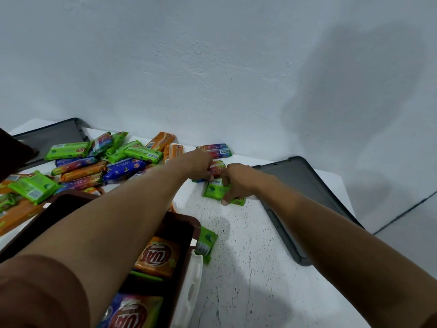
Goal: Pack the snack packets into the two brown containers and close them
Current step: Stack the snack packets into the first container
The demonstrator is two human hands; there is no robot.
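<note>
Pinching a red packet point(218, 167) with left hand point(201, 165), gripping a green packet point(214, 192) with right hand point(237, 179), far across the table point(248, 245). Probably light, crinkly, slippery, so best grabbed across the middle. Part-filled brown container point(186, 220) close by, loose pile point(99, 162) off left.

Dim, soft-shadowed, wide-angle edge distortion

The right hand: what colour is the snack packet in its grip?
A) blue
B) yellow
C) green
C: the right hand has its grip round a flat green plastic snack packet that lies on the white speckled table, while the left hand holds a reddish packet just behind it.
</note>
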